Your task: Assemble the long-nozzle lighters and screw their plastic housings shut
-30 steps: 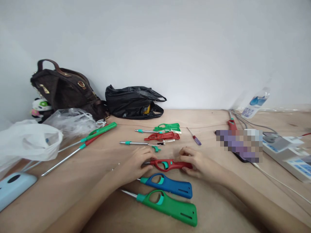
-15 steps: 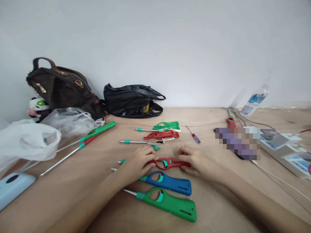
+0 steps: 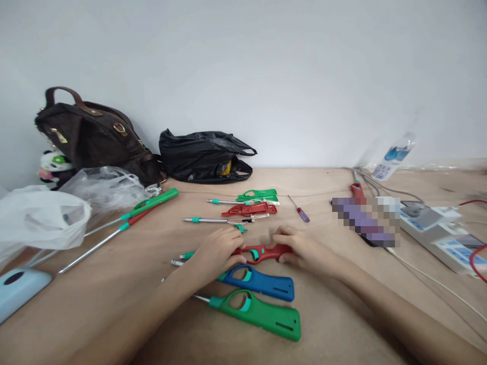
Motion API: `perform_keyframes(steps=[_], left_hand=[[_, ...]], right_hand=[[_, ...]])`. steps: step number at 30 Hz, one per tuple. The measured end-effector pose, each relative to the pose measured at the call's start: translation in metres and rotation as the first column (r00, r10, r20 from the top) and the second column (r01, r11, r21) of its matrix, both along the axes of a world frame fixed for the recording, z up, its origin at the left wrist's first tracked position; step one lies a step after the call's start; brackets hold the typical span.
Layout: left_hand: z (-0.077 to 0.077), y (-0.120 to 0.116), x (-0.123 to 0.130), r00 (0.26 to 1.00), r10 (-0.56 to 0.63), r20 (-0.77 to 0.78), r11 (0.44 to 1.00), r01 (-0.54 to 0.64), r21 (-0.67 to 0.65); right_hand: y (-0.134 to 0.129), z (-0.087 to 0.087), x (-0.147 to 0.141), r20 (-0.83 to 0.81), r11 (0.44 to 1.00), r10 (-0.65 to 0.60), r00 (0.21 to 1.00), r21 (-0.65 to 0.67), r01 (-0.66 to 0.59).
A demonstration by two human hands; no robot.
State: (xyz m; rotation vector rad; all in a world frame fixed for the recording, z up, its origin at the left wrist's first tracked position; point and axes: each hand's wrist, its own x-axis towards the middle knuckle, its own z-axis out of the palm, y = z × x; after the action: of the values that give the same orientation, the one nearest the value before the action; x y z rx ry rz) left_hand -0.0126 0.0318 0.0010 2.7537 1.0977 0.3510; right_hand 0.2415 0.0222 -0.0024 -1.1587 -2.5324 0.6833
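Note:
A red gas lighter [image 3: 262, 253] with a turquoise trigger lies crosswise between my hands. My left hand [image 3: 224, 248] is closed around its nozzle end, and my right hand [image 3: 291, 246] grips the handle end. Just nearer to me lie a blue gas lighter [image 3: 262, 283] and a green gas lighter [image 3: 262, 317], their metal tubes partly behind my left forearm. Beyond my hands are opened casings, one red [image 3: 251, 209] and one green [image 3: 258, 194], with a loose metal lighter tube [image 3: 209, 220]. A purple-handled screwdriver [image 3: 300, 210] rests to their right.
Left are a pale blue box [image 3: 23, 291], white plastic bags [image 3: 45, 218], more lighters [image 3: 152, 202] and a dark backpack [image 3: 91, 132]. A black plastic bag [image 3: 198, 157] stands by the wall. Right are a blurred-out phone [image 3: 365, 223], a power strip [image 3: 433, 233], cables and a water bottle [image 3: 393, 157].
The whole view has shifted slightly, so everything appears a little further left and up. Both hands still hold the red lighter; the right fingers have moved slightly on its handle.

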Motion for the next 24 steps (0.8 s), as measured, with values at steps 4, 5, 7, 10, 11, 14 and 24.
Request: perform_keyframes(steps=[4,5,7,10,11,14,24], left_hand=[[0.003,0.000,0.001,0.988,0.113,0.103,0.977,-0.092,-0.191],[0.004,0.000,0.001,0.981,0.136,0.142,0.970,-0.102,-0.222],[0.005,-0.002,0.000,0.966,0.165,0.199,0.960,-0.111,-0.258],[0.007,-0.004,-0.001,0.956,0.192,0.223,0.947,-0.120,-0.299],[0.008,-0.005,-0.001,0.953,0.207,0.220,0.940,-0.131,-0.316],[0.010,-0.008,-0.001,0.950,0.232,0.210,0.937,-0.160,-0.310],[0.009,-0.013,0.000,0.964,-0.061,0.259,0.981,0.011,0.191]], right_hand=[[0.005,-0.010,0.000,-0.097,0.988,-0.103,0.990,-0.127,0.090],[0.005,-0.012,0.001,-0.105,0.983,-0.123,0.987,-0.151,0.107],[0.006,-0.012,0.000,-0.109,0.980,-0.111,0.988,-0.179,0.090],[0.003,-0.007,-0.001,-0.098,0.985,-0.070,0.993,-0.165,0.053],[0.002,-0.005,-0.001,-0.090,0.985,-0.075,0.993,-0.159,0.060],[-0.002,-0.003,-0.002,-0.048,0.982,-0.108,0.993,-0.161,0.099],[-0.009,0.003,-0.005,0.069,0.989,-0.119,0.991,0.100,0.112]])
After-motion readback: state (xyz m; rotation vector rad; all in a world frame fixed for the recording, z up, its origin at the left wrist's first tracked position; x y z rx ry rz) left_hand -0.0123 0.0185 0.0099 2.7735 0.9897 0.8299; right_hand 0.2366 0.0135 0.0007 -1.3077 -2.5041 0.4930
